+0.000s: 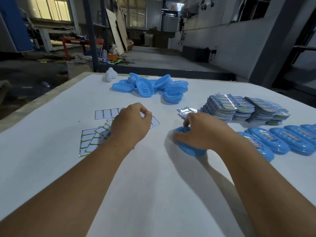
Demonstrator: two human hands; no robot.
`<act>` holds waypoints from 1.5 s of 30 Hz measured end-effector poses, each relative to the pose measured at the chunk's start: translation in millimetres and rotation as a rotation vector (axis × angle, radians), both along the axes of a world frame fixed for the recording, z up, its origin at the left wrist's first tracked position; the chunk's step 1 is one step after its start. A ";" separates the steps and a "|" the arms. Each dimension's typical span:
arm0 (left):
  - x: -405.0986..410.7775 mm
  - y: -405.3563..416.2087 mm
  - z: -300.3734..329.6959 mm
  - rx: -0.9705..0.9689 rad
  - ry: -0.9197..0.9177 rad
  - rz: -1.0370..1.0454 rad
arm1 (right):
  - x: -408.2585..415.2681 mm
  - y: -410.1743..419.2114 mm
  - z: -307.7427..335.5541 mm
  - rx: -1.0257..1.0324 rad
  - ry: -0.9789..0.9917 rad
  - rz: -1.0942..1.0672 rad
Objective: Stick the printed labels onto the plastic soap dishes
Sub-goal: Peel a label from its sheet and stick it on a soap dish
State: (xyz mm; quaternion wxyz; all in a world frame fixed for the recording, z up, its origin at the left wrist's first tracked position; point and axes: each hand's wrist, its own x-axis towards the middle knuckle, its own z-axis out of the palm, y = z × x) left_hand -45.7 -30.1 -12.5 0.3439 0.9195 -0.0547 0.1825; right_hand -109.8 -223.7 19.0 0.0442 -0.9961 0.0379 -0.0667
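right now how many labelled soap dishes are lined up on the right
5 at least. The labelled soap dishes lie side by side in a row running from beside the right hand to the frame's right edge; more may continue out of view.

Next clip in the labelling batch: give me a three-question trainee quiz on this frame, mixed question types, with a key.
1. True or false: the right hand grips a blue soap dish on the white table.
2. Where does the row of labelled soap dishes lie? A. far left edge B. right of the gripped dish C. on the pile of unlabelled dishes
3. Fill in: the left hand is over the emptied ______ sheets.

Key:
1. True.
2. B; the pile of unlabelled dishes is at the far side, and the stacks of printed labels lie between it and the row.
3. Backing.
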 end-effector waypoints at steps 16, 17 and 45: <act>-2.4 1.8 1.6 0.028 0.017 -0.009 | -23.2 -59.6 20.2 0.039 0.108 -0.204; -2.4 2.0 1.6 0.028 0.020 -0.009 | -22.7 -61.4 19.9 0.030 0.105 -0.199; 73.2 -8.1 25.1 0.393 -0.050 0.005 | 9.1 -0.2 -24.2 0.300 -0.230 0.216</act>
